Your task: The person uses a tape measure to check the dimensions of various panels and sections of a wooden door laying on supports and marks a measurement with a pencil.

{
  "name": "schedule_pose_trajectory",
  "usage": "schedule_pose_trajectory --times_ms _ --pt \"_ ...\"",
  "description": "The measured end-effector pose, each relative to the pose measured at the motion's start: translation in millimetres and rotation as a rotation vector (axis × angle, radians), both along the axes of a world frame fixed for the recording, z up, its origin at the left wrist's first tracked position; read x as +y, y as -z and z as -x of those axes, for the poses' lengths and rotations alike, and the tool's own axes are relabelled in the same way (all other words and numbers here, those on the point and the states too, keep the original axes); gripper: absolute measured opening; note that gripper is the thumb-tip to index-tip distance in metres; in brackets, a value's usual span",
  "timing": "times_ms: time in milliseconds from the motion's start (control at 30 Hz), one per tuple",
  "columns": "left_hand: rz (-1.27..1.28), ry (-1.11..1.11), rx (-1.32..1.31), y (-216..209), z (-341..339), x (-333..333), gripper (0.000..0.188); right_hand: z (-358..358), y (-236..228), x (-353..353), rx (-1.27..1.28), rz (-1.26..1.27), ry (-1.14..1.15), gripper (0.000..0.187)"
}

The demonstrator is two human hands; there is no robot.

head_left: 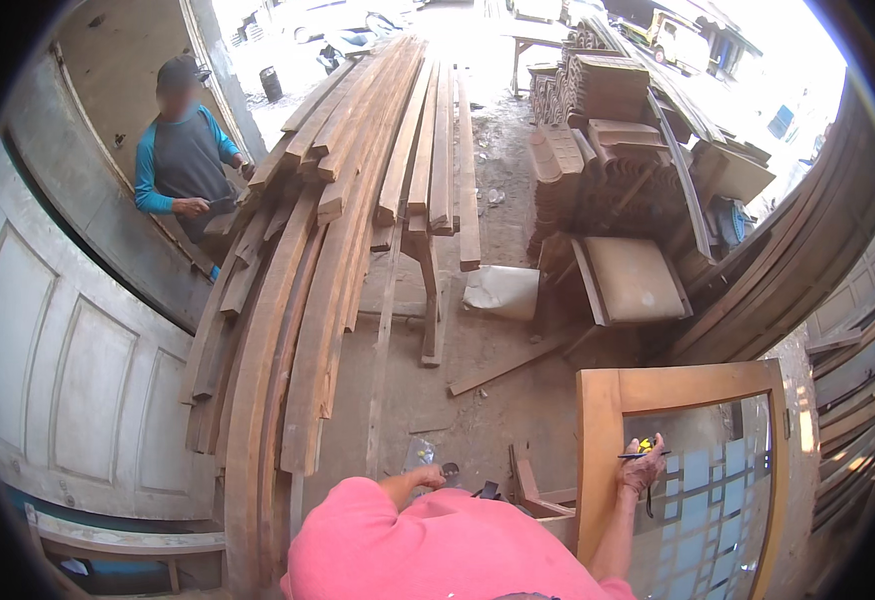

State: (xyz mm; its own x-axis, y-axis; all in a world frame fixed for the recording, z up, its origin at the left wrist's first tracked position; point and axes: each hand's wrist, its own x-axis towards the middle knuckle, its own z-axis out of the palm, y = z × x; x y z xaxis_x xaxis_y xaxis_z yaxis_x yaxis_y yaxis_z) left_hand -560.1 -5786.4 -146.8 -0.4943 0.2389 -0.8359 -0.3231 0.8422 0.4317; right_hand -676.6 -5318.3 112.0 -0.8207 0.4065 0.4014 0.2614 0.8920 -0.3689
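Left hand: the person's left hand [425,478] was well apart from the orange-brown wooden door with a patterned glass pane [599,430], off its left side, fingers curled beside a small dark object [450,469]; I couldn't tell whether it gripped that.
Glazed door: it lay to the person's right, its stiles running away from the body; the near end was cut off, so I couldn't judge the long axis fully.
Right hand: the nearer one, over the glazed door's pane by its left stile, closed around a yellow-and-black tape measure [646,443] and a slim dark-blue pen [628,457]; this was the right hand [641,472]. Contact with the glass I couldn't tell.
White panelled door: one [87,340], far left of the glazed door.
Co-worker: one, grey shirt with blue sleeves [182,150], beyond the glazed door, leftward.
Long brown timber planks: many [247,450], left of the glazed door, too overlapped to count.
Glazed door count: one.
Tape measure, pen: one each.
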Motion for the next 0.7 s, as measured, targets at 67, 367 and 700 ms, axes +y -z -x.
schedule_pose_trajectory --times_ms 67,367,700 --pt "-0.002 -0.080 0.005 3.5 7.9 0.8 0.048 1.2 -2.8 -2.0 0.004 0.007 -0.018 0.059" --pt "-0.116 -0.254 0.089 -57.6 35.5 26.5 0.035 22.4 25.3 122.0 0.319 0.488 0.266 0.083" --pt "-0.127 -0.183 0.140 16.0 20.2 23.7 0.030 -21.3 -53.2 204.2 0.486 1.324 0.424 0.056"
